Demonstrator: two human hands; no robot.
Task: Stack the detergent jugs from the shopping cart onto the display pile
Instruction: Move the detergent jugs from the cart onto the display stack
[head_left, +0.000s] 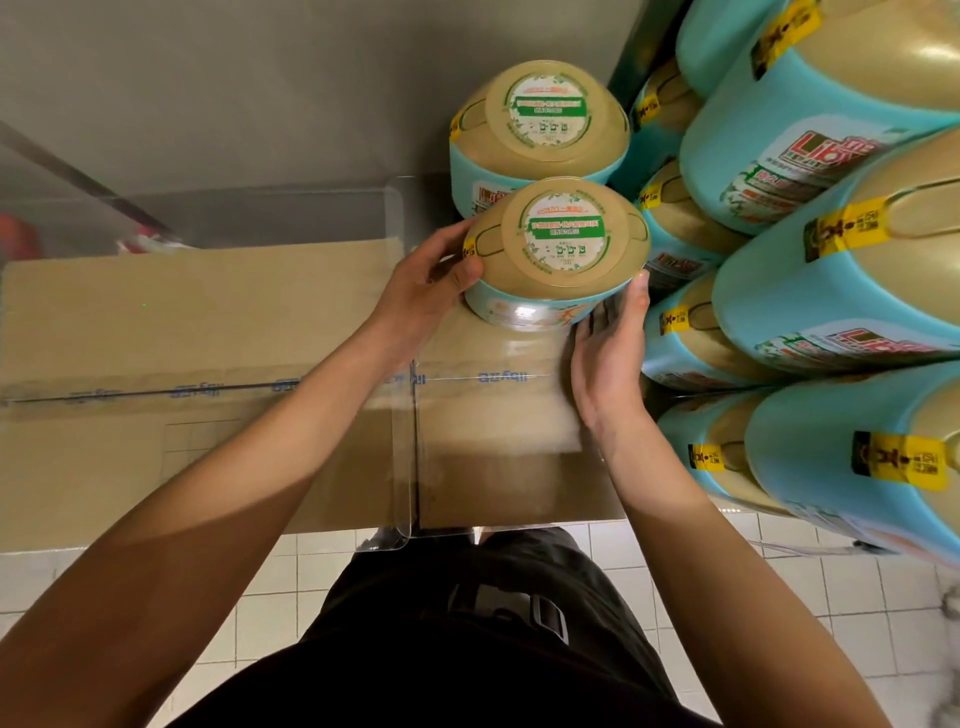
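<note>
Display pile (831, 208): fills the right side. Teal jugs with beige upper parts and yellow tags, stacked in tiers.

Cardboard boxes (156, 322): serving as the table, spread across the middle left. A strip of clear tape (197, 388) with blue print runs across them.

Tiled floor (779, 597): pale square tiles below the box edge, either side of my dark clothing.

Clear plastic sheet (413, 467): lies on the cardboard. Its rounded corner hangs past the front edge.

Far jug (540, 119): at the back of the box top, close to the left flank of the pile. Its beige end with a round green-and-white label faces me.

Near jug (556, 244): same kind, same label facing up. It sits just in front of the far jug and beside the pile. Cannot tell whether it touches the far jug, or whether its base is fully down on the cardboard.

Left grip (431, 291): curled round the left side of the near jug, with the thumb lying over the beige edge and the fingers wrapped behind.

Right grip (610, 353): spread, fingers straight, laid flat against the jug's right side. The forefinger tip reaches the rim. Thumb is hidden.
</note>
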